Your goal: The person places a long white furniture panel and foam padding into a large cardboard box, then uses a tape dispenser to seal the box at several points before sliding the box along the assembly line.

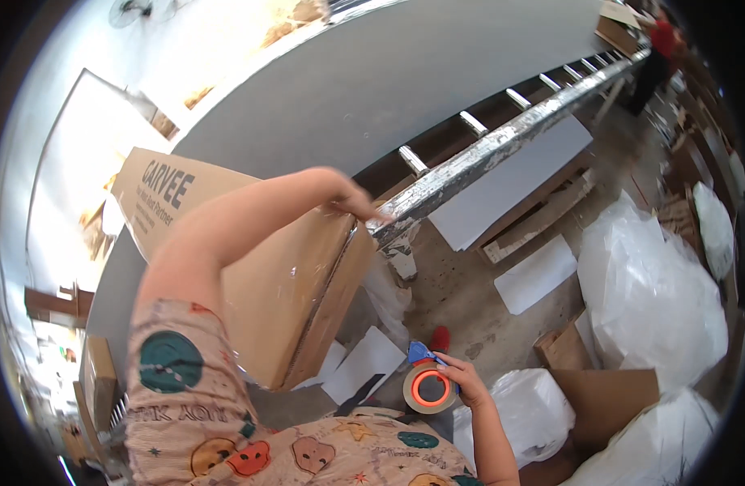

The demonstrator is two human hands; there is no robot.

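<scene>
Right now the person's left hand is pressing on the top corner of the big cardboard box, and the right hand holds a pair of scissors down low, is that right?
Not quite. The head view shows the right hand holding a tape dispenser with an orange-cored roll, not scissors. The rest holds: the left hand presses on the top corner of the big cardboard box.

A bare concrete floor (461,296) carries everything here. White flat sheets (536,274) lie on it near the middle, with more white sheets (364,360) nearer and to the left. Crumpled clear plastic wrap (652,292) is heaped on the right, and flattened brown cardboard (603,401) lies near it. A paint-spattered ladder (502,146) stretches toward the far right.
</scene>
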